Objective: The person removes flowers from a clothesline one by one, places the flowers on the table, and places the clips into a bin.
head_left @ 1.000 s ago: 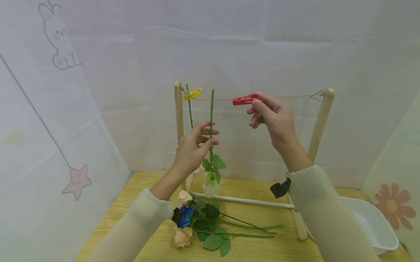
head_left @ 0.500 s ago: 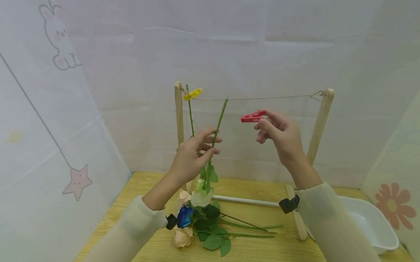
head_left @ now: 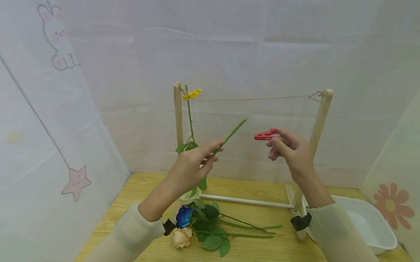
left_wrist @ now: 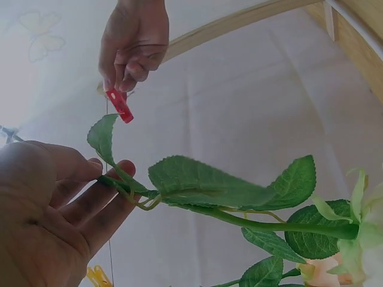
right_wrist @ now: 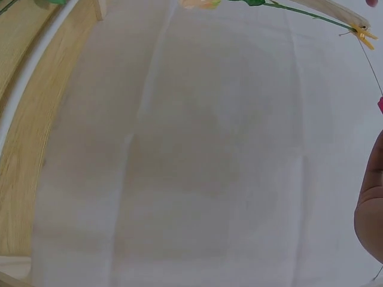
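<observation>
In the head view my left hand (head_left: 194,164) pinches the green stem of a white rose (head_left: 191,195), its cut end tilted up to the right and its bloom hanging low. The left wrist view shows the thumb and fingers on the rose's stem (left_wrist: 269,226) beside its leaves. My right hand (head_left: 296,155) pinches a red clothespin (head_left: 266,134) by its handle ends, to the right of the stem and below the string (head_left: 252,99). A yellow clothespin (head_left: 192,94) fastens another rose's stem (head_left: 190,119) to the string's left end; that bloom is mostly hidden behind my left hand.
The string spans two wooden posts (head_left: 320,122) joined low by a white bar (head_left: 245,201). On the wooden table (head_left: 245,259) lie a blue rose (head_left: 184,217), a peach rose (head_left: 182,238) and their stems. A white basin (head_left: 368,225) stands at the right.
Both hands have come down from the string. The white rose's stem has tilted from upright to rightward, and the red clothespin has moved right and down, off the string.
</observation>
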The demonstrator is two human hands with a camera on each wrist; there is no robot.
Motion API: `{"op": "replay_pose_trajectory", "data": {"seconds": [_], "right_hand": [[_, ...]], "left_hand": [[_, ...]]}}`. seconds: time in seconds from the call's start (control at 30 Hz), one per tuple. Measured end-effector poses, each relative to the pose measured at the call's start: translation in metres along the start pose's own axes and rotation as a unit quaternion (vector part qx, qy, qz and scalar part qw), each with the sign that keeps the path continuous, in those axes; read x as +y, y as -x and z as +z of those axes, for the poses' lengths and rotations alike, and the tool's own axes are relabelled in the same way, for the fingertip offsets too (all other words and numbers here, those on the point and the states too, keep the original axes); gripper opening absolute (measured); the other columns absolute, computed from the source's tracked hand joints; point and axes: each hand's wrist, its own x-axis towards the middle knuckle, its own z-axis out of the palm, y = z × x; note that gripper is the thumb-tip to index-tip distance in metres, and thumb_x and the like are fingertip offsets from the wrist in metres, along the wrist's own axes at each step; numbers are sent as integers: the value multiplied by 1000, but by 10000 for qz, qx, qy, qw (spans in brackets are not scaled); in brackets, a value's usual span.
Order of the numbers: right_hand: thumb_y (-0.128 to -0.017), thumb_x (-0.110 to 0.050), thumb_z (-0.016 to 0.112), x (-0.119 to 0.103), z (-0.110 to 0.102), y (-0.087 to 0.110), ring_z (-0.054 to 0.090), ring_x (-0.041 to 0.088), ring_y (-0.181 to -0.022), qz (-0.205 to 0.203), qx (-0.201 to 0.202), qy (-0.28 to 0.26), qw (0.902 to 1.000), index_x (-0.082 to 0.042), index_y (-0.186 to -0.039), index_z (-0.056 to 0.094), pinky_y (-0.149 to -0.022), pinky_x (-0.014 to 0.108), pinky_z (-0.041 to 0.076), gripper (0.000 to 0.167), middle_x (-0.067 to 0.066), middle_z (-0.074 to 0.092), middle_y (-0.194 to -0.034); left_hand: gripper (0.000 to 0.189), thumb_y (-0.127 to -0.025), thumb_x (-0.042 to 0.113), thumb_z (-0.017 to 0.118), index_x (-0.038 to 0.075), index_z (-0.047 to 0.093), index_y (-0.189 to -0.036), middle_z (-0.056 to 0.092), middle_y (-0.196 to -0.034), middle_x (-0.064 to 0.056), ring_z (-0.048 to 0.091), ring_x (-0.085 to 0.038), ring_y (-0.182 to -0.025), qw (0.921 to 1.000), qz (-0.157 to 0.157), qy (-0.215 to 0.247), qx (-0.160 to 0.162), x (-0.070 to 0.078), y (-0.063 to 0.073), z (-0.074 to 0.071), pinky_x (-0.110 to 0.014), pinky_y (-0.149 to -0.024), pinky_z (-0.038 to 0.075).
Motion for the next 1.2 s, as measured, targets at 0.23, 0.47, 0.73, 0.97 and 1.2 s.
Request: {"op": "replay_pose_trajectory", "data": {"seconds": [0.23, 0.47, 0.73, 0.97, 1.2], "right_hand": [[-100, -3, 62, 5, -12, 13, 67, 15, -66, 218, -6, 153, 9996, 5, -134, 59, -65, 25, 59, 35, 3, 73, -90], [-99, 3, 59, 7, -21, 23, 67, 14, -69, 174, -92, 44, 9998, 14, -135, 54, -64, 26, 59, 38, 1, 72, -91], [-100, 3, 58, 9, -34, 36, 66, 14, -72, 140, 66, 34, 9999, 6, -135, 59, -64, 25, 59, 34, 3, 72, -93], [-100, 7, 54, 12, -46, 47, 66, 14, -71, 57, 135, -271, 9995, 10, -133, 58, -64, 24, 59, 33, 4, 72, -92], [-101, 8, 52, 16, -62, 63, 68, 13, -74, 148, 16, -459, 9988, 5, -135, 57, -68, 23, 60, 35, 3, 71, -92]], "left_hand": [[51, -93, -6, 67, 2, 55, -142, 73, -119, -14, 74, -19, -83, 9982, 409, -393, 208, 1, 6, 0, -23, -64, 59], [52, -95, -2, 65, 9, 55, -145, 74, -115, -12, 52, -10, -52, 9925, 470, -1131, 40, 2, 14, 3, -20, -47, 40], [57, -91, -4, 65, 12, 55, -145, 75, -101, -7, 39, -8, -46, 9800, 688, -1867, -91, 5, 24, 18, -17, -43, 26], [60, -87, -4, 69, 13, 57, -143, 73, -105, -3, 38, -5, -45, 9707, 779, -2266, -179, 9, 32, 33, -15, -42, 22], [64, -86, -6, 75, 13, 56, -145, 73, -116, -2, 72, -15, -80, 9603, 1003, -2584, -329, 12, 40, 51, -20, -51, 49]]}}
